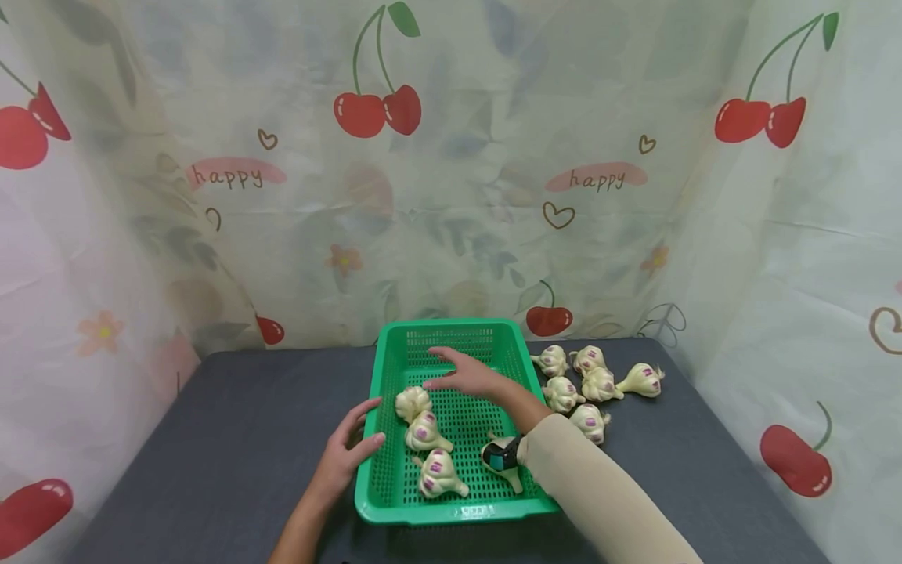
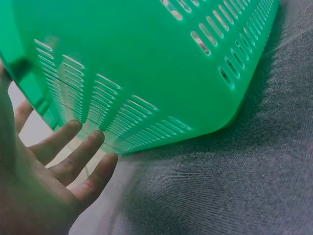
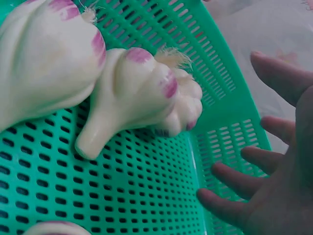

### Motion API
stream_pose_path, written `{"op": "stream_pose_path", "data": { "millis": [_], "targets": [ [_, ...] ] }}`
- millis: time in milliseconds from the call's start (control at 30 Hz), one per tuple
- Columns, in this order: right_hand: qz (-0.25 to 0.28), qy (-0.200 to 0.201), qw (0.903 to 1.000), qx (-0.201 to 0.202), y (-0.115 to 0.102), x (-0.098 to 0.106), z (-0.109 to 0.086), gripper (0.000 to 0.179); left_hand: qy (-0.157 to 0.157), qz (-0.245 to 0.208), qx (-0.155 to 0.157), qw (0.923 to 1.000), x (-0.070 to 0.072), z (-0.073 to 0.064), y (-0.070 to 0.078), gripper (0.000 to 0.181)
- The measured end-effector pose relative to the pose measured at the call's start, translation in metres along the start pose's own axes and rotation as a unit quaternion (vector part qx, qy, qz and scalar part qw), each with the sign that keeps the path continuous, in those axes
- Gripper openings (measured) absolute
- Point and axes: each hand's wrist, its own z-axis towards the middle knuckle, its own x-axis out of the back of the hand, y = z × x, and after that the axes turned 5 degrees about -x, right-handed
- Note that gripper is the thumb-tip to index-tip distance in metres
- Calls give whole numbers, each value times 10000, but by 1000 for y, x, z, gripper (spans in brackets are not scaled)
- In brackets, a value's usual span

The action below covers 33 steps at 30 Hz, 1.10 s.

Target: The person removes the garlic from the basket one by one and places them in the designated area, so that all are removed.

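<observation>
A green plastic basket (image 1: pixel 458 513) with slotted walls stands on the dark table, several garlic bulbs inside. Three bulbs, among them a front one (image 1: pixel 438 475), line its left side; another bulb (image 1: pixel 513 479) is partly hidden by the device on the right wrist. My left hand (image 1: pixel 343 452) rests against the basket's left rim, thumb and forefinger at the edge. In the left wrist view its other fingers (image 2: pixel 83 159) spread loosely by the outer wall. Over the basket's interior reaches my right hand (image 1: pixel 465 374), fingers spread and holding nothing, beyond the rearmost bulb (image 1: pixel 413 403).
Several more garlic bulbs (image 1: pixel 599 385) lie in a group on the table, right of the basket. One bulb (image 1: pixel 643 381) is farthest right. A printed curtain (image 1: pixel 451 235) with cherries hangs behind the dark table (image 1: pixel 261 423) and along both sides.
</observation>
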Motion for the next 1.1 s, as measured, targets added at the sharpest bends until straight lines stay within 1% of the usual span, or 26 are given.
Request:
{"op": "stream_pose_path", "data": {
  "millis": [167,267,367,467,567,700,833,1000,1100],
  "targets": [
    [-14,-497,9987,-96,-2,-8,0,72,23,64,0,10000,-1,0,2,53],
    [105,-687,9975,-107,-2,-11,1,70,25,78,7,10000,-1,1,3,53],
    [153,-654,9977,-101,-3,-14,1,61,37,85,7,10000,-1,1,3,52],
    [69,-573,9983,-19,-3,-16,1,47,51,99,11,9999,-1,2,3,52],
    [-21,-656,9978,30,-4,-18,1,40,61,103,5,9999,-1,1,3,52],
    [-167,-896,9958,74,-3,-22,1,39,49,115,-16,9999,-1,1,2,52],
    [-297,-1010,9944,104,-4,-26,1,41,38,121,-25,9999,0,2,1,51],
    [-580,-1142,9916,188,-2,-29,3,46,25,135,-46,9999,0,2,-1,51],
    [-883,-1200,9885,256,-2,-30,3,46,38,113,-15,9999,0,2,0,51]
  ]
}}
